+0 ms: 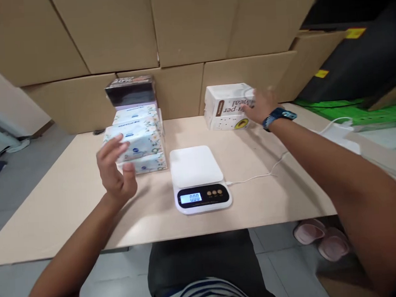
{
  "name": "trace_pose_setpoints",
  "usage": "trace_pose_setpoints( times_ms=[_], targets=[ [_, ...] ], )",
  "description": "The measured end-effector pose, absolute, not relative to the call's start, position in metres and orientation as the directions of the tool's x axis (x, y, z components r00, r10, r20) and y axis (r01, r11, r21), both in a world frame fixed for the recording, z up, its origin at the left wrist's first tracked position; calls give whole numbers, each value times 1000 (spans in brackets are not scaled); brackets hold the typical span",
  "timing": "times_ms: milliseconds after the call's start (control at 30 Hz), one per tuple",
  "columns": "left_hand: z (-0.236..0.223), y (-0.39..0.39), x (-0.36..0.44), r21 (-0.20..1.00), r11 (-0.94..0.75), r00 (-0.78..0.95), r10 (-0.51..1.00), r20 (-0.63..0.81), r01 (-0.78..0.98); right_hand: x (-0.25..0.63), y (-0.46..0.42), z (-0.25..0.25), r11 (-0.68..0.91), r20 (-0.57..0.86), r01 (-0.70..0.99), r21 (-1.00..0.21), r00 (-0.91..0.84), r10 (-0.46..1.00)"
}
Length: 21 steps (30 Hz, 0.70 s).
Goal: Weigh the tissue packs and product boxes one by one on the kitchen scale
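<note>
My left hand point(115, 167) hovers in front of stacked, flower-printed tissue packs point(136, 136), with fingers loosely bent, apart and holding nothing. At the back of the table, my right hand point(261, 105), wearing a blue watch, is at the right end of a white box point(227, 107) with an avocado picture. Its fingers are spread and slightly blurred; whether they touch the box I cannot tell. Between my hands lies a white digital scale point(197, 168), its bare plate visible and its lit display point(191, 198) reading 0.00.
A dark box point(131, 92) stands behind the tissue packs. Large cardboard boxes point(182, 92) form a wall along the table's back edge. A white cable point(252, 179) runs right from the scale. Pink slippers point(333, 244) rest on the floor at lower right.
</note>
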<state>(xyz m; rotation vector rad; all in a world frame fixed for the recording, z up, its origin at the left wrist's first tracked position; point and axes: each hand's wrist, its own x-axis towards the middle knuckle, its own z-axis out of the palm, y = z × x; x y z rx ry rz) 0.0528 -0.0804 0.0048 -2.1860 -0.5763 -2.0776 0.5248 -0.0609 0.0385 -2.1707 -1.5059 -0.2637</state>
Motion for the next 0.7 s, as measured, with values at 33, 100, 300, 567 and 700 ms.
trace_pose_setpoints(
  times_ms=[33,100,300,567,700],
  targets=[
    [2,-74,46,345,-891,-119,324,939,297,514,-64,40,-296,412,912,-282,394,822],
    [1,-66,37,647,-737,-308,581,754,195,489,-68,38,-238,427,919,-315,361,829],
    [9,-63,26,908,-414,-472,789,394,66,413,-71,-5,188,464,748,-636,177,868],
    [0,-47,19,960,-278,-452,862,231,-40,325,-81,-37,206,297,428,-880,158,942],
    [-4,-42,18,939,-344,-468,832,298,-13,292,-80,-31,262,356,408,-875,172,919]
  ],
)
